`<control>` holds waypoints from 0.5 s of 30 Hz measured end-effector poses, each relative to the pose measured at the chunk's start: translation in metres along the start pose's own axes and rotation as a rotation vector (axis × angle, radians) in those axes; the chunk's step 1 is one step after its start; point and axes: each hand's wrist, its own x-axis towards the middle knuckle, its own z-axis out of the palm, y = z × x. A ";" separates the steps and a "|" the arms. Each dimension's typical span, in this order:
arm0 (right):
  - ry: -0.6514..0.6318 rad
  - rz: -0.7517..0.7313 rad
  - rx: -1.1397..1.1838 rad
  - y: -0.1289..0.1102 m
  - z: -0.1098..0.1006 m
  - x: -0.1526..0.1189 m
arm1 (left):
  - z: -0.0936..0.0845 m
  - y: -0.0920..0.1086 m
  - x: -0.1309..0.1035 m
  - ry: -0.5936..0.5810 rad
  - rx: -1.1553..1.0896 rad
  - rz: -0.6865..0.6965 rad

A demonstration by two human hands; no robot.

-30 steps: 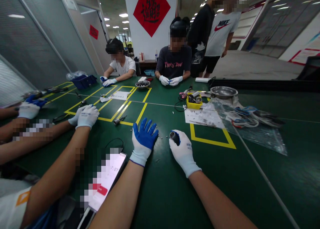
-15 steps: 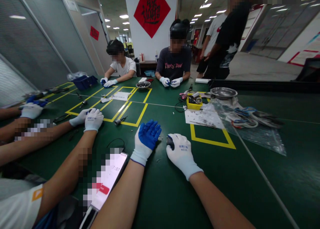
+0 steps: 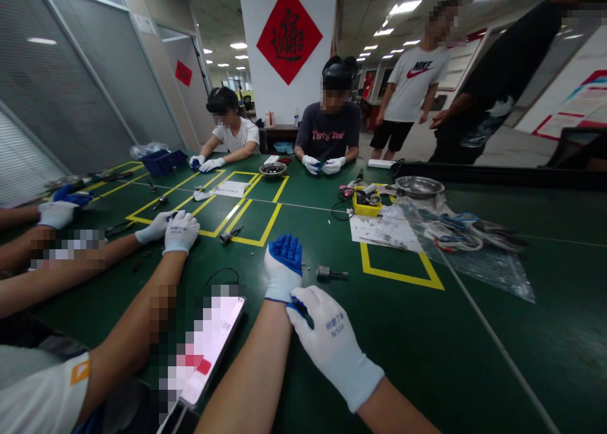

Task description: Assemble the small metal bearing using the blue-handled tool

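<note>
My left hand (image 3: pixel 284 266), in a white glove with a blue palm, is turned palm up over the green table, fingers stretched and holding nothing. At its wrist, my right hand (image 3: pixel 325 333) pinches the cuff (image 3: pixel 279 292) of the left glove between thumb and fingers. Beyond the right hand lies a dark metal cylinder with a thin shaft (image 3: pixel 327 273), on its side and touched by neither hand. A few tiny metal pieces (image 3: pixel 308 268) are close to my left fingers.
A phone (image 3: pixel 215 342) lies left of my forearm, beside a co-worker's gloved hands (image 3: pixel 180 231). Another shafted cylinder (image 3: pixel 231 235) rests near yellow tape. Ahead right are a yellow bin (image 3: pixel 366 210), a metal bowl (image 3: pixel 420 187) and a plastic bag with cables (image 3: pixel 497 276).
My right hand has let go of the dark cylinder and come left and nearer to the left glove's cuff. The standing people at the back right have shifted.
</note>
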 end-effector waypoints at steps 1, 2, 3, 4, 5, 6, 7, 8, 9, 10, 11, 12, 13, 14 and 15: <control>0.011 -0.029 -0.044 0.002 -0.001 0.001 | 0.001 -0.001 0.001 0.005 0.002 0.013; 0.017 -0.063 -0.109 0.003 -0.002 0.001 | 0.002 -0.001 0.002 0.013 0.006 0.024; 0.022 -0.094 -0.187 0.003 -0.004 0.002 | 0.003 -0.002 0.003 0.022 0.011 0.034; 0.023 -0.118 -0.267 0.002 -0.005 0.002 | 0.004 -0.003 0.004 0.031 0.018 0.041; 0.023 -0.127 -0.339 0.000 -0.006 0.003 | 0.005 -0.004 0.006 0.043 0.026 0.046; 0.021 -0.120 -0.395 -0.001 -0.006 0.004 | 0.006 -0.004 0.007 0.054 0.036 0.048; 0.021 -0.101 -0.430 -0.003 -0.006 0.005 | 0.007 -0.005 0.009 0.066 0.048 0.049; 0.022 -0.077 -0.443 -0.004 -0.005 0.006 | 0.008 -0.006 0.011 0.078 0.062 0.048; 0.025 -0.053 -0.433 -0.004 -0.004 0.007 | 0.008 -0.007 0.013 0.089 0.078 0.046; 0.031 -0.029 -0.403 -0.004 -0.003 0.008 | 0.008 -0.007 0.016 0.100 0.096 0.042; 0.044 -0.004 -0.353 -0.003 -0.003 0.010 | 0.008 -0.007 0.017 0.110 0.115 0.036; 0.059 0.030 -0.288 -0.002 -0.002 0.011 | 0.008 -0.007 0.019 0.117 0.132 0.030; 0.075 0.077 -0.207 -0.001 -0.003 0.012 | 0.008 -0.007 0.019 0.124 0.146 0.026; 0.089 0.141 -0.115 -0.001 -0.003 0.013 | 0.008 -0.006 0.019 0.128 0.156 0.025; 0.101 0.218 -0.014 -0.001 -0.005 0.013 | 0.009 -0.004 0.018 0.130 0.162 0.027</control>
